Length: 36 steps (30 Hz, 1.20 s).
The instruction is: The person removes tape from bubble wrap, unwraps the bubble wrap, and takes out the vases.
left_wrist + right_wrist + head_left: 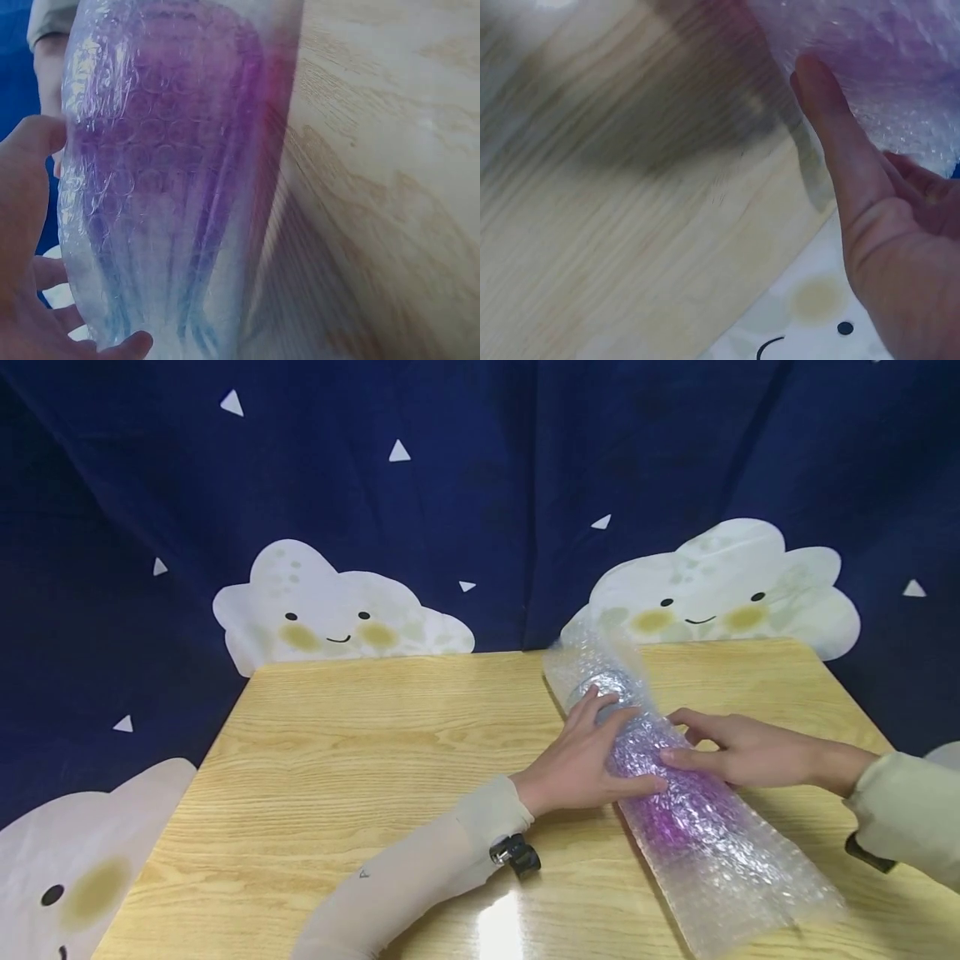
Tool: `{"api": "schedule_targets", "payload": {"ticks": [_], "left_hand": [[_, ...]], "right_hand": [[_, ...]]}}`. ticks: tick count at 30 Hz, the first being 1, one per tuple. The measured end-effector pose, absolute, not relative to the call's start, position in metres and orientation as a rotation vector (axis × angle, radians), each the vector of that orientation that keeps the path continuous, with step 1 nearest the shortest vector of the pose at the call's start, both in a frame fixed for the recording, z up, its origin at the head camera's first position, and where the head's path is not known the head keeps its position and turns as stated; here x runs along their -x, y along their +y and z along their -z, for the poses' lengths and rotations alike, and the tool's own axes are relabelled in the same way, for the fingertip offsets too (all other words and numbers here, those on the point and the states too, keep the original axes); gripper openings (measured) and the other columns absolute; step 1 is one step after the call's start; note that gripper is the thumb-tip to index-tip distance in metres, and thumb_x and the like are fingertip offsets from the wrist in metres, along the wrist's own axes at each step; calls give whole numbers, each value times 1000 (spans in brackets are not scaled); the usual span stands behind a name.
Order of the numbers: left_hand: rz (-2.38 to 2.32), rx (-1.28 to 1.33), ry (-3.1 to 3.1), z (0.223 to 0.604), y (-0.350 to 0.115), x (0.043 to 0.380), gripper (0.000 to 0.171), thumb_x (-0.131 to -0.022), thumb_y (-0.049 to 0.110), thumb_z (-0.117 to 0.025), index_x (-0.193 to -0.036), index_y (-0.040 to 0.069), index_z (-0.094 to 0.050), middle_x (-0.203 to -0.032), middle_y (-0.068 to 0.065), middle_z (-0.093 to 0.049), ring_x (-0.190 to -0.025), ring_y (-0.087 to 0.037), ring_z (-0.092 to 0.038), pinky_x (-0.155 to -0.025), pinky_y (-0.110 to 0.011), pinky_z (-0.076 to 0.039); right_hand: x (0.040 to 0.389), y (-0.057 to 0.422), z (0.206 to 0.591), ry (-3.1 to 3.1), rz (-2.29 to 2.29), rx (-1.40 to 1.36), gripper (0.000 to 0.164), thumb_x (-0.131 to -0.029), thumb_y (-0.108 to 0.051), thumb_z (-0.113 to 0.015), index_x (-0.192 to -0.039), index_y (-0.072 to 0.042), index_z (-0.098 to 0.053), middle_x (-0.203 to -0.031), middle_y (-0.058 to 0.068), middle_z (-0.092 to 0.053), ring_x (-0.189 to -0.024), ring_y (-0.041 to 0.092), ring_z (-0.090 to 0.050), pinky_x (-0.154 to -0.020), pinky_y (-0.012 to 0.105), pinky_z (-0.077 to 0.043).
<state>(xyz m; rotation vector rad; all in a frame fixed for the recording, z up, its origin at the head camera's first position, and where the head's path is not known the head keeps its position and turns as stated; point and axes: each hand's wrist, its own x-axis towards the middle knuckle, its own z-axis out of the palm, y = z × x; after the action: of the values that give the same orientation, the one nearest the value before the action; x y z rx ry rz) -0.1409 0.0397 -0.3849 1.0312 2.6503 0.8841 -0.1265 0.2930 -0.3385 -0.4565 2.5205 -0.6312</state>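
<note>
A fluted glass vase (663, 818), purple fading to pale blue, lies on its side inside a long sleeve of bubble wrap (742, 868) on the right of the table. My left hand (581, 768) grips it from the left, fingers spread over the pale far part and thumb on the purple part. From the right, my right hand (765, 750) holds the wrapped vase, its thumb on top. In the left wrist view the vase's ribs (169, 142) show through the bubbles. In the right wrist view the thumb (832, 105) lies along the wrap; the other fingers are partly hidden.
The wooden table (360, 735) carries the bundle, whose loose wrap ends stretch toward the back and front edges. Behind stands a dark blue curtain (480, 485) with printed clouds and white triangles. A black band (516, 853) is on the left sleeve.
</note>
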Motion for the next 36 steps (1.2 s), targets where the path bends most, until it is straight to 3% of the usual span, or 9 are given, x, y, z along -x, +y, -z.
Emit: {"api": "schedule_targets", "payload": {"ticks": [4,13,22,29,36], "left_hand": [[-898,-1057,2643,387,28,140,95,-86,69,-70,-163,28,-31,-173,-3,-20,-166,-28,-1,-130,-53,-28],[-943,-1147,2596,391,4,140,90,-88,65,-71,-162,31,-32,-173,3,-20,-166,-22,2,-130,-57,-25],[-958,-1172,2566,394,-17,140,88,-89,64,-70,-161,31,-34,-173,5,-21,-166,-18,4,-129,-58,-26],[-977,-1156,2547,394,-29,139,86,-89,62,-71,-161,35,-34,-173,8,-22,-165,-16,3,-129,-57,-28],[-1021,-1152,2534,397,-41,137,83,-89,59,-72,-160,36,-35,-173,10,-23,-166,-17,-2,-128,-60,-28]], "right_hand": [[122,283,342,2511,697,442,66,-103,-52,-55,-152,-9,-40,-132,20,-66,-88,17,-68,-72,35,-56],[111,266,350,2593,720,469,61,-103,-53,-57,-147,-12,-48,-123,14,-71,-98,17,-70,-77,38,-59],[102,245,352,2565,830,418,66,-102,-52,-58,-149,-8,-45,-121,18,-70,-71,11,-68,-62,29,-58],[99,232,357,2589,848,431,64,-101,-51,-61,-145,-8,-48,-116,14,-72,-79,9,-70,-65,30,-58],[94,220,364,2632,902,456,56,-100,-50,-63,-139,-10,-52,-106,7,-73,-73,5,-67,-61,25,-56]]}}
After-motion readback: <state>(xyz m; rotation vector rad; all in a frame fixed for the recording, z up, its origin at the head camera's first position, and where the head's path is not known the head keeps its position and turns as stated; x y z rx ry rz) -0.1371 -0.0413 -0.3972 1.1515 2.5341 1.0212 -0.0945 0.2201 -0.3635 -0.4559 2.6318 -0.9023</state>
